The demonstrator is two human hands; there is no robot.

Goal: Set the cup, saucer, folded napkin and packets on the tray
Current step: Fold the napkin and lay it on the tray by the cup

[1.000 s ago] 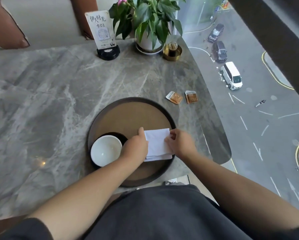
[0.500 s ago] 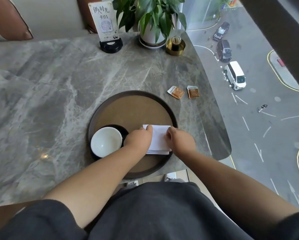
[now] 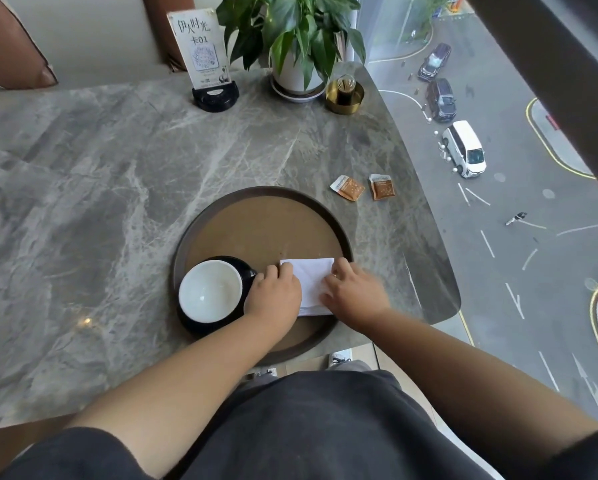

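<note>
Head view: both hands, left hand (image 3: 273,295) and right hand (image 3: 354,295), press flat on the napkin (image 3: 311,277) between them, inside the tray (image 3: 266,194). Cup (image 3: 210,291) on saucer (image 3: 190,323) sits in the tray just left of the left hand; two packets (image 3: 347,187) lie on the tabletop (image 3: 100,188) beyond the right hand.

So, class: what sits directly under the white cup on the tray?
A dark saucer lies under the cup, on the round tray. Only the saucer's rim shows; its middle is covered by the cup, and the left hand hides part of its right edge.

table card (image 3: 200,41) in black stand: "伊人时光" on top, "卡01" under it, QR code below. packets (image 3: 362,187): print too small to read.
</note>
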